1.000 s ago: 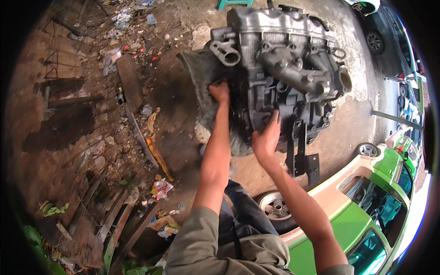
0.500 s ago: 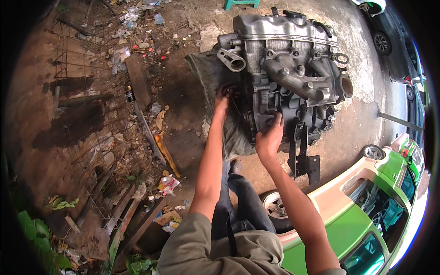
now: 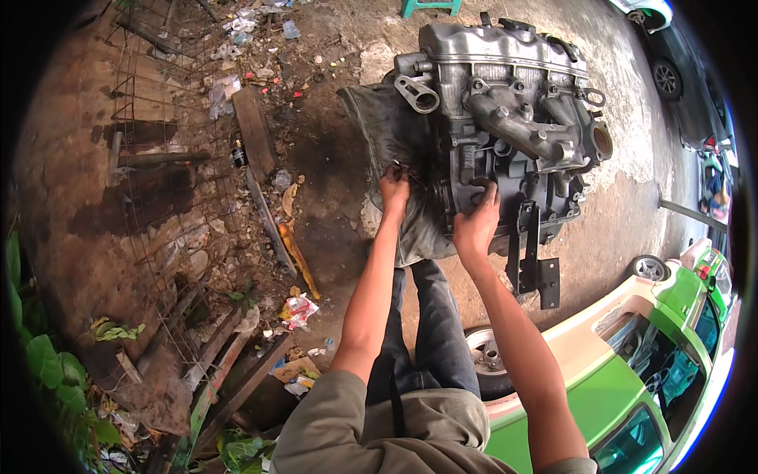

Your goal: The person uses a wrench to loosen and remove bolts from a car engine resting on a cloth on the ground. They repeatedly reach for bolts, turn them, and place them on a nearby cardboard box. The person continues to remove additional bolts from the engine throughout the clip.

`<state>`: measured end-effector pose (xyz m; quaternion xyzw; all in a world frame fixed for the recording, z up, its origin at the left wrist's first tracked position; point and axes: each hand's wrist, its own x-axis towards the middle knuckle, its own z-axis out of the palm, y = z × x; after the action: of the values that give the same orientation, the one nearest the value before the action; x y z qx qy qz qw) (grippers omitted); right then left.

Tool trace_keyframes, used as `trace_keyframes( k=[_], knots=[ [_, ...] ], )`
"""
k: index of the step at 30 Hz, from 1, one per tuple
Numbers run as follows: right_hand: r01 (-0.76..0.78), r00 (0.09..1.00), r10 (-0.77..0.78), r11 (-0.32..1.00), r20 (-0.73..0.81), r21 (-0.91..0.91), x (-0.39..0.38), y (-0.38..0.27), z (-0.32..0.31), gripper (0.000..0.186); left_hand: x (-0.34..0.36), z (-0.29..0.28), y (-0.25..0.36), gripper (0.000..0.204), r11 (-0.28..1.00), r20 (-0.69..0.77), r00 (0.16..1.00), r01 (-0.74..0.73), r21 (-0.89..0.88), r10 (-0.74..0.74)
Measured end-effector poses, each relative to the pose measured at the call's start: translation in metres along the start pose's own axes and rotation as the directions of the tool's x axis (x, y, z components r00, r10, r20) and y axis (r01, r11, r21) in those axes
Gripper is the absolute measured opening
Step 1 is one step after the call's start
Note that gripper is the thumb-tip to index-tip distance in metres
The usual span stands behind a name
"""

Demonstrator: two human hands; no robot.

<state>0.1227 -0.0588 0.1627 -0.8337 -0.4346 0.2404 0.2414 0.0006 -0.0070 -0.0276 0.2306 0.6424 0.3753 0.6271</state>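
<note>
A grey metal engine (image 3: pixel 505 103) stands before me, its curved manifold (image 3: pixel 505 122) facing me. It rests on or beside a dark, oil-stained cloth (image 3: pixel 418 233); its base is partly hidden. My left hand (image 3: pixel 395 189) is closed over the cloth, left of the engine's lower end. Something thin pokes out at its fingertips, too small to name. My right hand (image 3: pixel 477 223) lies against the lower engine block with thumb and fingers apart, gripping nothing. Just right of that hand, a black bracket with holes (image 3: pixel 538 272) juts from the engine.
A green and cream car (image 3: pixel 584 387) stands close at my lower right, its wheel (image 3: pixel 485 355) near my legs. Planks (image 3: pixel 254 130), wire mesh (image 3: pixel 170 261) and litter cover the ground at left. A green stool (image 3: pixel 430 6) is at the far edge.
My left hand has come nearer to me, and its fingers are now curled tighter. My right hand keeps its place on the engine block. The whole view has shifted slightly.
</note>
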Motion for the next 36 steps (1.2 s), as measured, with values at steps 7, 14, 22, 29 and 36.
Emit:
trace_keyframes(
  k=[7,14,22,29,36],
  knots=[
    [-0.02,1.0,0.02,1.0,-0.011,0.001,0.001,-0.002,0.0,0.062,0.005,0.0,0.017,0.031,0.806,-0.177,0.915,-0.212,0.552,0.362],
    [0.015,1.0,-0.015,1.0,-0.019,0.007,0.001,0.003,0.002,0.061,-0.017,0.004,0.011,0.017,0.843,-0.22,0.84,-0.404,0.356,0.496],
    [0.027,0.999,-0.027,1.0,-0.022,0.0,0.0,0.002,0.002,0.061,-0.093,0.012,-0.006,0.017,0.852,-0.158,0.875,-0.382,0.357,0.458],
    [0.062,0.998,-0.062,0.998,-0.028,-0.01,-0.001,0.006,0.002,0.064,-0.101,0.006,-0.015,0.019,0.678,-0.136,0.708,-0.575,0.458,0.693],
    [-0.003,1.0,0.003,1.0,0.019,-0.015,0.002,0.009,0.003,0.07,-0.113,0.003,-0.017,0.023,0.756,-0.084,0.831,-0.452,0.473,0.55]
  ],
)
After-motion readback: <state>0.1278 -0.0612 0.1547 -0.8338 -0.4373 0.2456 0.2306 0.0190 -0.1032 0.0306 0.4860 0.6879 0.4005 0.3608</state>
